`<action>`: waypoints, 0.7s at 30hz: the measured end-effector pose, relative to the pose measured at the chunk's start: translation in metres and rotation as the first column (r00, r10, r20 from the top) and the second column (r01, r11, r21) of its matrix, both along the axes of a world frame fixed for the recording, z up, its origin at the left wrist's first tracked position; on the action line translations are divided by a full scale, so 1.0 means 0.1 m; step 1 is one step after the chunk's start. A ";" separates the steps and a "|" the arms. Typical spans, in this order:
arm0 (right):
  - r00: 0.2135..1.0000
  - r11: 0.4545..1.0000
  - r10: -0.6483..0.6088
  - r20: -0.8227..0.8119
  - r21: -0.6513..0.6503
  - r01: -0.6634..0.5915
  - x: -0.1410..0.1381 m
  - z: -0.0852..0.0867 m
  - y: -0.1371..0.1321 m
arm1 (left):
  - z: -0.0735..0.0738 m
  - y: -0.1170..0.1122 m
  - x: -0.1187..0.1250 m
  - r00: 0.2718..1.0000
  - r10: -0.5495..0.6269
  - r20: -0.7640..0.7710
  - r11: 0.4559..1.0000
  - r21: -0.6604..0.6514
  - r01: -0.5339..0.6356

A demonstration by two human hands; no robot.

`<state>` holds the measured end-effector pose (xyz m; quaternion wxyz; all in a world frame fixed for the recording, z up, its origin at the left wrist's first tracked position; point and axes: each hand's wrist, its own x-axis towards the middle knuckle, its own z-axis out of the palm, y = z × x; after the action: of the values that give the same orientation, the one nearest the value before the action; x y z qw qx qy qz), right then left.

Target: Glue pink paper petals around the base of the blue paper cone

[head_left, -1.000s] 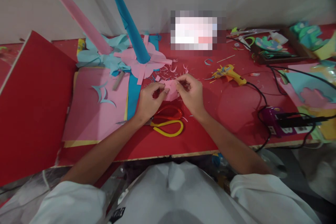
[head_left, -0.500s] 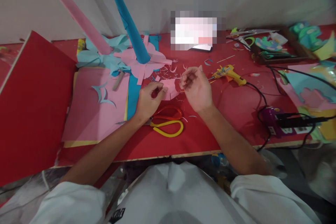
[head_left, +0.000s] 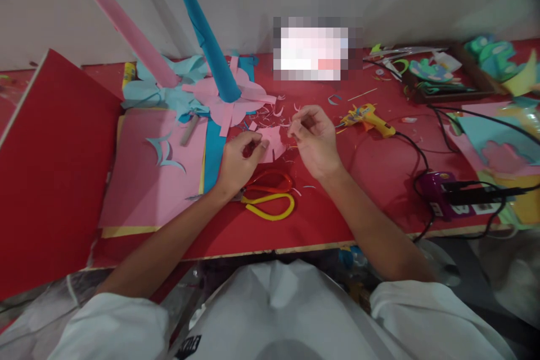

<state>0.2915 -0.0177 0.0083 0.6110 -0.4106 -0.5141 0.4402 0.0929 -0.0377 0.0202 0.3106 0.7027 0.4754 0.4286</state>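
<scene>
A small pink paper piece (head_left: 272, 143) with cut slits is pinched at its left edge by my left hand (head_left: 242, 160), thumb against the fingers. My right hand (head_left: 316, 143) is just to the right of that paper, apart from it, fingers curled in and tips together; whatever they may hold is too small to see. Below my left hand lie scissors (head_left: 274, 197) with one red and one yellow handle loop, their blades partly hidden by my left wrist. Curly pink paper scraps (head_left: 276, 112) are scattered beyond both hands.
A yellow glue gun (head_left: 371, 119) with a black cord lies right of my right hand. A blue paper cone (head_left: 211, 45) stands on a pink paper flower (head_left: 255, 90). Pink sheets (head_left: 147, 197) lie left, beside a red board (head_left: 54, 180). A purple box (head_left: 442, 194) sits right.
My right hand has turned: its palm, open toward me before, is now rotated, with thumb and fingertips drawn together. My left hand and the pink paper have hardly moved.
</scene>
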 end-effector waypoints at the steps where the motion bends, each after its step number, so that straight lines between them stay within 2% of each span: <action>1: 1.000 1.000 0.001 0.014 0.005 -0.001 0.00 0.00 0.00 | 0.00 0.00 0.00 1.000 -0.002 0.001 1.000 0.002 0.002; 3: 1.000 1.000 0.017 0.011 0.024 -0.017 -0.01 0.00 -0.01 | 0.01 0.00 0.00 1.000 -0.004 0.011 1.000 0.009 0.004; 6: 0.995 0.999 0.040 -0.091 0.041 -0.036 -0.03 0.02 -0.03 | 0.02 0.00 0.00 1.000 -0.004 0.025 1.000 0.026 0.003; 9: 0.976 0.999 0.037 -0.212 -0.005 -0.039 -0.05 0.06 -0.05 | 0.01 0.01 0.00 1.000 -0.007 0.029 0.999 0.043 0.006; 12: 0.963 0.998 0.039 -0.265 -0.030 -0.048 -0.05 0.08 -0.06 | -0.01 0.01 0.00 0.999 -0.013 0.042 0.999 0.042 0.011; 17: 0.975 0.999 0.034 -0.218 -0.003 -0.036 0.00 0.05 -0.03 | -0.03 0.02 0.00 0.998 -0.002 0.056 0.999 0.046 -0.001; 21: 0.992 0.996 -0.086 -0.090 -0.030 0.084 0.01 0.04 -0.04 | -0.02 0.02 0.00 0.999 -0.004 0.032 0.999 0.050 0.003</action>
<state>0.2925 -0.0214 0.0120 0.6464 -0.4198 -0.4620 0.4388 0.0926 -0.0357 0.0187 0.3014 0.7041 0.4582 0.4510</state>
